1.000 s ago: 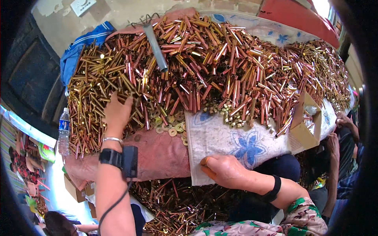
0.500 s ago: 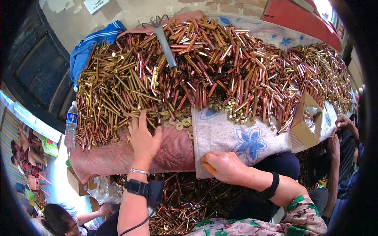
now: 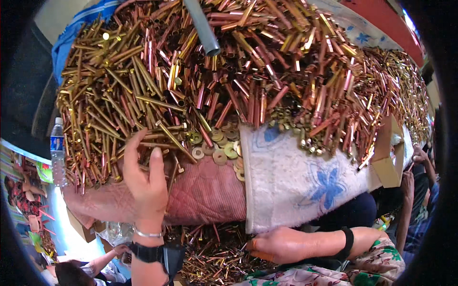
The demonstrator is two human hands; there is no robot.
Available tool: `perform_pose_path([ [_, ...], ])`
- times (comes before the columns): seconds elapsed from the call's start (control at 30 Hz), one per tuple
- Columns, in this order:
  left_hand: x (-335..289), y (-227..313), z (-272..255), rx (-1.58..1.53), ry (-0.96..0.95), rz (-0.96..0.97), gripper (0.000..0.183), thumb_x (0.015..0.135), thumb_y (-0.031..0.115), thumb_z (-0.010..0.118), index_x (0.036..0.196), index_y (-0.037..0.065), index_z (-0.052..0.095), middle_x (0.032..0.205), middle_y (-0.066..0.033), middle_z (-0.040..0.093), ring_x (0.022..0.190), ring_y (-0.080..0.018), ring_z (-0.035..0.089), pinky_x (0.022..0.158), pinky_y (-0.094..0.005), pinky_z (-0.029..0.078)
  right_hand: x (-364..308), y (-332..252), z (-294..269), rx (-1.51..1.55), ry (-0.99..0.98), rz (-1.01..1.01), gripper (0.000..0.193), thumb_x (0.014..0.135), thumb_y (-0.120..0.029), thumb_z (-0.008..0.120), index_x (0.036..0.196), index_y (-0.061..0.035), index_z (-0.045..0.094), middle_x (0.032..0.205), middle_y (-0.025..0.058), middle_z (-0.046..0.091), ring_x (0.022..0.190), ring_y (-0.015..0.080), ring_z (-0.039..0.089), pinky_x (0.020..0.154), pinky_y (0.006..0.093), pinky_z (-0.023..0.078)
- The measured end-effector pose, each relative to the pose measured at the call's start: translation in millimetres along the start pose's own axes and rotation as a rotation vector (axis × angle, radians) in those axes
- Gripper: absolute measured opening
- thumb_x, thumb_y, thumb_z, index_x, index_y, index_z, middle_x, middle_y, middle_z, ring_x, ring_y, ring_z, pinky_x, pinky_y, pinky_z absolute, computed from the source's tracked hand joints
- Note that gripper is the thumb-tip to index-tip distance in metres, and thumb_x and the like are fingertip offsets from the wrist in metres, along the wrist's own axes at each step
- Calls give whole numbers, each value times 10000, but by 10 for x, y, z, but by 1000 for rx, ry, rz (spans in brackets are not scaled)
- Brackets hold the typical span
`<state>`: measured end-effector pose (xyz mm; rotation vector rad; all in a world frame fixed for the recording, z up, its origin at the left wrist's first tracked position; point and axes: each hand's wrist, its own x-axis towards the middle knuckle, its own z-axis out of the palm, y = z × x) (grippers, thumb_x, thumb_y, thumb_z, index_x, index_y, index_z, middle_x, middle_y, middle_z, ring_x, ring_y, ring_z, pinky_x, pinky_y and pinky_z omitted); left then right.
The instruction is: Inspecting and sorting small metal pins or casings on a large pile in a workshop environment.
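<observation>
My left hand (image 3: 147, 188) reaches over the near edge of a pile of long gold-coloured bolts (image 3: 112, 114). Its thumb and forefinger are apart, touching or nearly touching the bolts; one thin bolt (image 3: 172, 183) slants down beside the thumb. Just right of it lie flat round washers (image 3: 220, 156) on pink quilted cloth (image 3: 210, 190). My right hand (image 3: 279, 244) is closed, below the edge of the white cloth with blue flowers (image 3: 291, 190) and over a lower heap of bolts (image 3: 210, 257). Orange coverings show on its fingers; what they hold is hidden.
Coppery metal tubes (image 3: 257, 95) heap across the back, with small nuts (image 3: 315, 143) before them. A grey pipe (image 3: 202, 28) lies on top. A water bottle (image 3: 57, 152) stands left, an open cardboard box (image 3: 387, 157) right. Other people's hands (image 3: 420, 155) are at the right edge.
The view has moved closer to the pile. My right hand has come down off the white cloth's front edge to over the lower heap. My left hand's thumb and forefinger still reach into the bolts.
</observation>
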<state>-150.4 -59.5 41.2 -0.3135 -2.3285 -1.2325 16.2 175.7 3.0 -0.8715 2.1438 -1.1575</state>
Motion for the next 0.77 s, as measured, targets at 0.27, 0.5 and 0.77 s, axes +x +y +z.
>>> perform_pose_path([
  [0.27, -45, -266, 269, 256, -10, 86, 352, 856, 116, 522, 1167, -47, 490, 1167, -147, 534, 1120, -236, 467, 989, -319, 306, -35, 180, 219, -55, -199, 0, 181, 751, -120, 507, 889, -5, 534, 761, 174, 595, 654, 360, 606, 556, 452, 496],
  [0.5, 71, -264, 30, 243, -38, 163, 359, 819, 123, 553, 1164, 27, 524, 1090, -155, 588, 997, -264, 571, 886, -332, 423, -223, 561, 627, -168, -577, 273, 218, 768, -109, 502, 921, 7, 606, 858, 214, 631, 828, 375, 615, 702, 463, 500],
  [0.77, -137, 182, -329, 447, -291, -95, 431, 839, 120, 529, 1257, 44, 460, 1159, -141, 567, 1094, -230, 530, 896, -321, 418, -68, 599, 1512, -214, -835, 276, 337, 777, -246, 544, 1064, -79, 602, 997, 188, 624, 938, 322, 605, 787, 427, 491],
])
